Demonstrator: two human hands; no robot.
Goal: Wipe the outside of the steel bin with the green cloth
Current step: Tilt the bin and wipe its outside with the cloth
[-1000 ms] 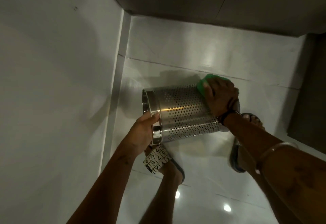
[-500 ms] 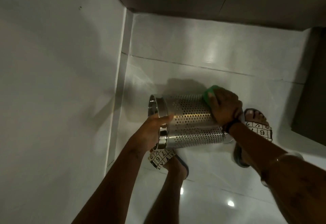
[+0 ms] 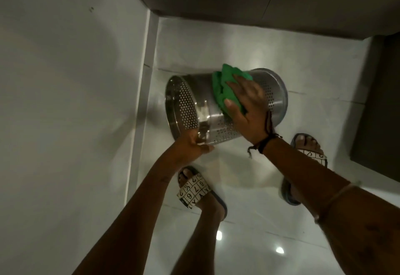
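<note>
The right hand (image 3: 249, 110) lies nearly flat, fingers spread, pressing the green cloth (image 3: 225, 88) against the side of the perforated steel bin (image 3: 220, 127). The bin is held on its side above the white tiled floor (image 3: 249, 43), open mouth toward nine o'clock. At its six o'clock rim, the left hand (image 3: 192, 142) pinches closed on the edge; its fingertips are hidden. Motion blurs the right fingers.

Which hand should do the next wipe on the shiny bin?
The right hand. It already presses the green cloth flat on the steel bin. The left hand is busy gripping the bin's rim, holding it tipped sideways off the floor.
</note>
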